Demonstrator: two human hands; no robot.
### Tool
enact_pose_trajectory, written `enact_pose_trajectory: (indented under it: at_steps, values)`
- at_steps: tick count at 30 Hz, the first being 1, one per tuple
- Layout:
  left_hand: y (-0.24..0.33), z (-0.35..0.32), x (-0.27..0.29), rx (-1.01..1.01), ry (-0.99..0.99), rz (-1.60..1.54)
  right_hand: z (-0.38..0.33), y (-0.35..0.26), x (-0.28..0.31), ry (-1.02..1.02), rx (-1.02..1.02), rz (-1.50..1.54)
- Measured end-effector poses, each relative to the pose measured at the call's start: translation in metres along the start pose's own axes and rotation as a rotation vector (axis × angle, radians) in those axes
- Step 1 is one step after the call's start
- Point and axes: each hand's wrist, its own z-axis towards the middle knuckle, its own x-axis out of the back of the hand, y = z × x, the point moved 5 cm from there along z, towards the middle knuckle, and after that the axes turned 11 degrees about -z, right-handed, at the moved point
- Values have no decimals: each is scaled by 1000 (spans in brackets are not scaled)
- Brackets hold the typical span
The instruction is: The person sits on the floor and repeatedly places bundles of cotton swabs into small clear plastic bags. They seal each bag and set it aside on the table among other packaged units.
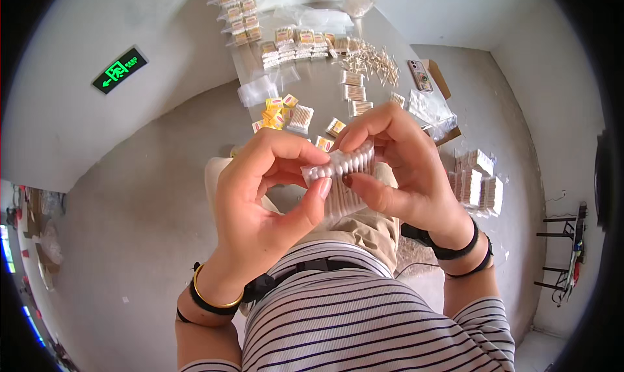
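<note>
Both my hands hold one clear plastic bag of cotton swabs [343,170] close to my chest. My left hand [266,203] pinches its left end between thumb and fingers. My right hand [400,167] grips its right end, thumb underneath and fingers curled over the top. The white swab tips show in a row along the bag's upper edge, and the wooden sticks hang down behind my thumbs.
A grey table [318,86] ahead carries rows of packed swab bags [299,43], small yellow boxes [276,112], a loose pile of swabs [374,60], empty clear bags [257,89] and a phone [420,75]. Stacked packs [478,183] lie on the floor at right.
</note>
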Motion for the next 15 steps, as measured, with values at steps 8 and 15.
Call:
enact_pose_trajectory:
  at_steps: [8,15]
  values:
    - [-7,1,1,98,-9,-12,3,0,-2,17,-49,-114]
    - [-30,-2,-2,274,-52,-36,-1,16,-8,-27,-203,-190]
